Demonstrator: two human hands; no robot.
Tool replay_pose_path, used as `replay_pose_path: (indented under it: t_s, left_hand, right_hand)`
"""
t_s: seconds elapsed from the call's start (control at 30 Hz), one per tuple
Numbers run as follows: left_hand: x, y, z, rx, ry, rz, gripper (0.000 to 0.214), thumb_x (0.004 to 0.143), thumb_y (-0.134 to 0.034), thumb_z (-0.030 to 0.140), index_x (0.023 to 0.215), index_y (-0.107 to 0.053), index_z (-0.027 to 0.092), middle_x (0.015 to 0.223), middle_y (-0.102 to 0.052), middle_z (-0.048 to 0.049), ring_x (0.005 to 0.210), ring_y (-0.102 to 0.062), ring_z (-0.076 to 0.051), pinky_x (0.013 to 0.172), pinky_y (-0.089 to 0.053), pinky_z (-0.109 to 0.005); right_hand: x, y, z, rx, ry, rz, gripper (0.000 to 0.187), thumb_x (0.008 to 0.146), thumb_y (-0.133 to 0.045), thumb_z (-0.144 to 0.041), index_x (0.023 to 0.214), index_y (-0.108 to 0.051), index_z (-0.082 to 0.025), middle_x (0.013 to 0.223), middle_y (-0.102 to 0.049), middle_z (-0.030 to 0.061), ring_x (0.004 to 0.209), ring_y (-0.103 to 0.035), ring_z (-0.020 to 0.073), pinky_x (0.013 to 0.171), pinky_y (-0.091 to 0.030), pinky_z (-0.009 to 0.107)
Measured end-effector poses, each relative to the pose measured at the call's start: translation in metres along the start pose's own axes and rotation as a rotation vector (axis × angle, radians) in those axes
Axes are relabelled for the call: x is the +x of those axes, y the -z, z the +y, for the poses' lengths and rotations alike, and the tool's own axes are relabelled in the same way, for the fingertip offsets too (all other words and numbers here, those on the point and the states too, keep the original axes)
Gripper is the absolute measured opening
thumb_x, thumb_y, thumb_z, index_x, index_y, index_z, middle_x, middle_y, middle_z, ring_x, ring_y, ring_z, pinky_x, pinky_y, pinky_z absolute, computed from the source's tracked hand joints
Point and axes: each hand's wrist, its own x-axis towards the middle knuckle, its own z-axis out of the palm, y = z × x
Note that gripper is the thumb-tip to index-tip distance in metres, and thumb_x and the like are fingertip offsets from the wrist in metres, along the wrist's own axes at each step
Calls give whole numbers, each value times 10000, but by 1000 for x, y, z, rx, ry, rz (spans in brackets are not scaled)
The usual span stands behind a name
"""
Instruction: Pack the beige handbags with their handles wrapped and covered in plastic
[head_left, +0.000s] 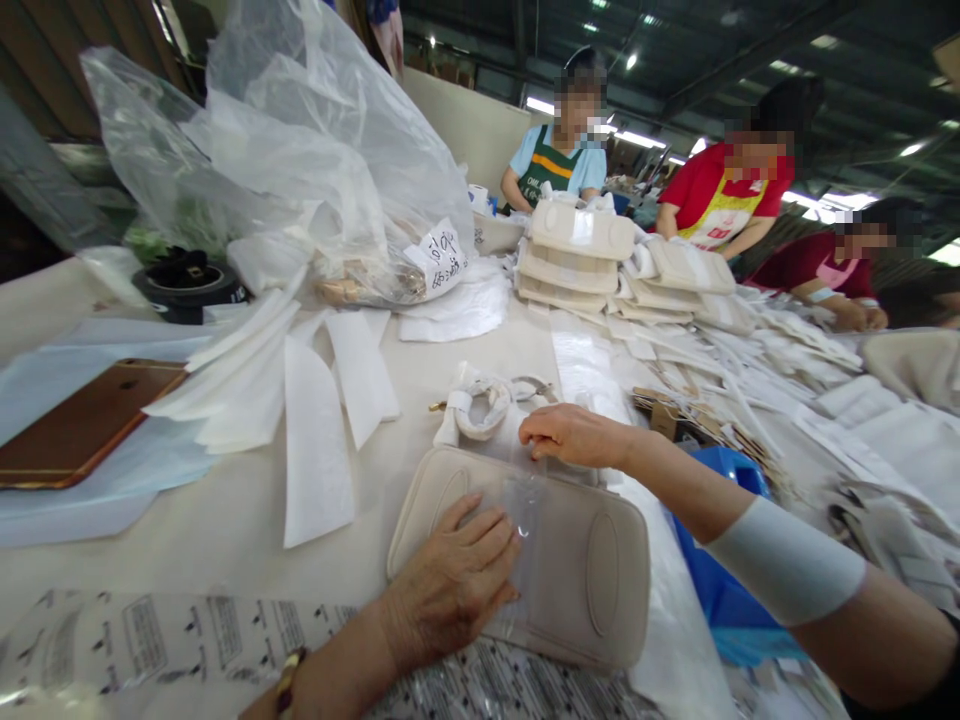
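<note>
A beige handbag [585, 560] lies on the table in front of me, with a band of clear plastic strip [529, 510] across its middle. My left hand [457, 570] rests flat on the bag's front, fingers stretched out beside the strip. Just beyond the bag's top edge, my right hand [574, 435] has its fingers curled together at the strip's far end. Exactly how the fingertips grip it is partly hidden. A white-wrapped strap coil [480, 405], with small metal fittings beside it, sits beyond the bag.
White paper pieces [319, 440] and a phone [90, 420] lie on the left. Behind them stand a tape roll [189, 285] and a large clear bag [322, 150]. Stacked beige bags [574, 260] are at the back, a blue bin [712, 560] at the right. Several people work beyond.
</note>
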Motion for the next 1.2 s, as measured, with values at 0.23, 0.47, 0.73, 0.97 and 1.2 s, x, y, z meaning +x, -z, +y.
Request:
replay_pose_path:
  t_s: [0.23,0.47,0.73,0.97,1.2]
  left_hand:
    - [2,1,0,4,-7,17,311,868,-543,314,1103,-535,110,1081,-623,-75,1108,-509,-218,1089,-253,-431]
    - [1,8,3,-99,46,3,168,761,-574,239,895,-548,141,930,-606,-71,1020,-540,-208,1078,-300,-411]
    - [12,36,-10,-563,287,36,184,774,-431,164,880,-581,179,919,-642,-61,928,-589,-186,917,-466,-392]
    - [-20,58,-3,-173,334,225,210,815,-517,163,1018,-570,177,1123,-578,-105,1115,-508,-234,981,-431,-454]
    - [-51,36,11,17,404,134,627,804,-582,263,1353,-290,186,1419,-282,-177,1327,-269,-336,1055,-322,-566]
  right_hand:
    - [-33,-30,-28,-181,-34,402,291,872,-369,-51,975,-634,-107,966,-634,123,923,-529,222,832,-395,375]
    - [-82,-120,-106,-307,65,481,445,873,-441,-162,1299,-432,-32,1383,-436,182,1341,-282,310,1066,-278,522]
    - [-116,-104,-121,302,-35,658,225,912,-427,-206,1014,-626,-227,926,-699,25,916,-640,139,960,-459,312]
    - [-123,-148,-103,67,-532,1084,332,896,-449,-277,1177,-547,-129,1327,-444,190,1250,-414,308,1004,-406,536]
    - [-120,-170,-108,131,-508,1130,339,914,-417,-249,1230,-517,-178,1359,-424,144,1309,-349,283,1046,-372,535]
